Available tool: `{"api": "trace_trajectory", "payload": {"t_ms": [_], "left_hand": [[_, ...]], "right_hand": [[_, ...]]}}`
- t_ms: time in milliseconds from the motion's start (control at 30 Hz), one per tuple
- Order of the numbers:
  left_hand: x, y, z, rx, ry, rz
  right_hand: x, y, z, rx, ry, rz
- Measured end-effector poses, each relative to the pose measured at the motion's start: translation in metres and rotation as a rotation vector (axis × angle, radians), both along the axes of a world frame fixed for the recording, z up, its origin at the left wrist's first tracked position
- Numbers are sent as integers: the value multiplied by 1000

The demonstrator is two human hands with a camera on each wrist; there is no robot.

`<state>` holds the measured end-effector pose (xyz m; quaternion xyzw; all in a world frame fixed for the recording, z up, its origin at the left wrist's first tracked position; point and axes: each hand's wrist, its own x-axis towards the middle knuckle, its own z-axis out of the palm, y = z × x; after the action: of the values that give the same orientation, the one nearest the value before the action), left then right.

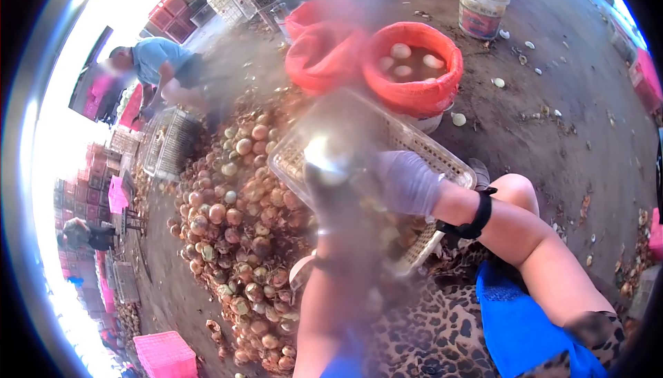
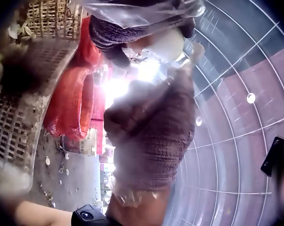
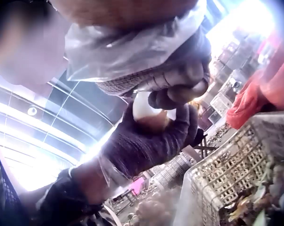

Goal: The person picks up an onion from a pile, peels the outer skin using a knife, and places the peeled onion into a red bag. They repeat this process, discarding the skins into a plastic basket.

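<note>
A pale peeled onion (image 1: 326, 154) (image 2: 168, 45) (image 3: 146, 107) is held up between two gloved hands above a crate. My left hand (image 1: 338, 184) (image 2: 142, 35) (image 3: 146, 141) grips it from beneath in the right wrist view, fingers curled round its side. Curled over its top are the fingers of my right hand (image 1: 409, 181) (image 2: 151, 129) (image 3: 165, 70); whether they also hold a small tool is hidden. Haze blurs the head view here. The plastic crate (image 1: 442, 153) (image 2: 15, 127) (image 3: 227, 169) below contains onions and skins.
A heap of unpeeled onions (image 1: 242, 240) lies left of the crate. Beyond it stand a red-lined bucket (image 1: 414, 105) with onions in liquid, red bags (image 1: 321, 57) and a white bucket (image 1: 482, 8). Another person (image 1: 155, 63) bends at the upper left near a crate (image 1: 169, 144).
</note>
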<state>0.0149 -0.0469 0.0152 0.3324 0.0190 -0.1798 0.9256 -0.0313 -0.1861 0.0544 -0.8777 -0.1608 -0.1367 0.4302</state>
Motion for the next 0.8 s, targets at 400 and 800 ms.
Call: {"api": "trace_trajectory", "payload": {"t_ms": [400, 800], "left_hand": [[-5, 6, 14, -264, -27, -72], [-6, 12, 16, -319, -166, -157]], "right_hand": [[64, -24, -82, 329, 317, -2], [23, -29, -5, 533, 155, 154]]}}
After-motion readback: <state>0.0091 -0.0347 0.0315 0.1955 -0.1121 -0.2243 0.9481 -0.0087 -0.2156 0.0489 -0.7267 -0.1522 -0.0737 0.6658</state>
